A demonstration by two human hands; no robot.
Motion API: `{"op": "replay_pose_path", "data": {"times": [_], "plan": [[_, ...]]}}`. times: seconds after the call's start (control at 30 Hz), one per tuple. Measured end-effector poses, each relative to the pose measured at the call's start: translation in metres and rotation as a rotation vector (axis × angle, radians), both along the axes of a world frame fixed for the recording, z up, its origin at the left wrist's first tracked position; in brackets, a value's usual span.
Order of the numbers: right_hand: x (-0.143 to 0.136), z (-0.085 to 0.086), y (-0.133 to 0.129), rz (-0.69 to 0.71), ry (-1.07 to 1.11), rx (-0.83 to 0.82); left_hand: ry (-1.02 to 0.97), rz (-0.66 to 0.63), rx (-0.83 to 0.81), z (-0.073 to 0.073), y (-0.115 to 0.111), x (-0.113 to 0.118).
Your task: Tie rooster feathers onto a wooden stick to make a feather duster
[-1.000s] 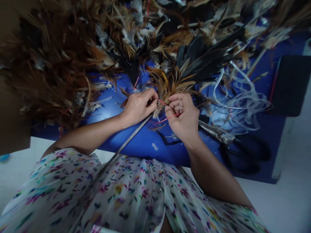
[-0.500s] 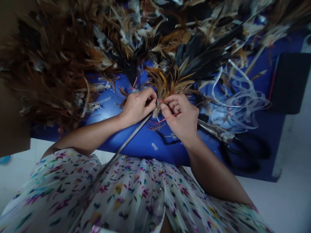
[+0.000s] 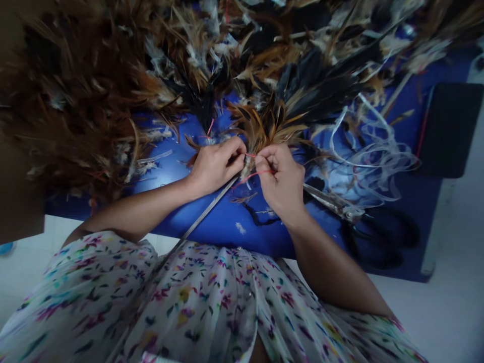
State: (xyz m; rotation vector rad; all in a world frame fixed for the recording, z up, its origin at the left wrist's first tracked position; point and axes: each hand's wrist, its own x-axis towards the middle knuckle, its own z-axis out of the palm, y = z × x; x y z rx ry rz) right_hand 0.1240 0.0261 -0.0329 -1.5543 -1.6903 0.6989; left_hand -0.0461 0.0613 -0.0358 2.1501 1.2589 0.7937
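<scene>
My left hand (image 3: 217, 166) is closed in a pinch, thumb against fingers, at the base of a brown and black feather bundle (image 3: 260, 128). From its fingertips a short length of red string (image 3: 250, 155) runs to my right hand (image 3: 282, 181), which pinches it between thumb and curled fingers. A loose end of the string trails below, between the hands. Under my left hand a thin, flat grey stick (image 3: 207, 207) slants down over the table edge toward my lap. Whether the left fingers also grip the stick or quills is hidden.
Heaps of brown feathers (image 3: 75, 116) cover the back and left of the blue table (image 3: 223, 227). Black-handled scissors (image 3: 378, 237) lie right of my right hand, below a tangle of clear plastic strips (image 3: 381, 161). A dark phone-like slab (image 3: 449, 131) rests near the right edge.
My right hand has shifted slightly up and left, its fingers curled more tightly on the red string. The string's loose end sits a little higher. My left hand has stayed nearly still.
</scene>
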Motion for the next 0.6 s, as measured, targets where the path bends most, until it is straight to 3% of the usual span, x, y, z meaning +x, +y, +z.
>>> {"op": "replay_pose_path", "data": {"times": [0.6], "plan": [[0.0020,0.0014,0.0033,-0.025,-0.084,0.024,0.009,0.035,-0.024,-0.0013,0.0017,0.0017]]}}
